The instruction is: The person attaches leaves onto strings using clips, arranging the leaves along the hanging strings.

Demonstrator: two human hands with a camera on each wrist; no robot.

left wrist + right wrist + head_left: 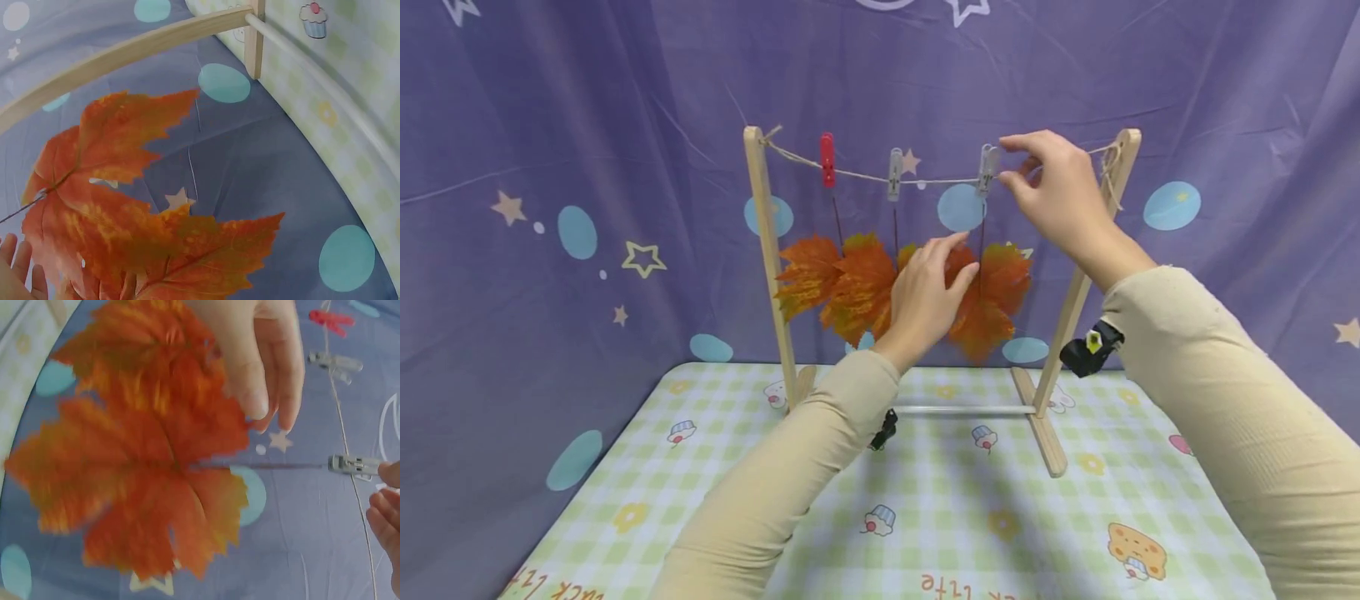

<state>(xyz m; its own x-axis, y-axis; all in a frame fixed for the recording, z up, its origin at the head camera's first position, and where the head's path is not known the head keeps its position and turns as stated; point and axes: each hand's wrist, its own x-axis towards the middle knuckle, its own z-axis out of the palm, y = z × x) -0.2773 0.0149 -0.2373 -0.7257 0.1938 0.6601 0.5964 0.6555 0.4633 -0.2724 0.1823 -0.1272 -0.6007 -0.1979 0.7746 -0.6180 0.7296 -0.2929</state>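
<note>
My right hand [1060, 187] is at a grey clothespin [987, 171] on the twine, thumb and forefinger spread apart, their tips right beside it. Under this clothespin an orange maple leaf [992, 292] hangs by its dark stem [281, 466]. My left hand [928, 287] is raised among the leaves, fingers extended and thumb apart, overlapping part of the foliage. Another grey clothespin [895, 175] and a red clothespin [827, 160] sit further left, with orange leaves [857, 287] hanging beneath. Only fingertips of the left hand [22, 269] show in its wrist view.
The twine [865, 176] runs between two wooden posts [767, 250] of a stand. A pale crossbar [962, 409] joins the stand low down, and its wooden feet [1041, 425] rest on a checked tablecloth [925, 500]. Behind hangs a purple patterned curtain [625, 167].
</note>
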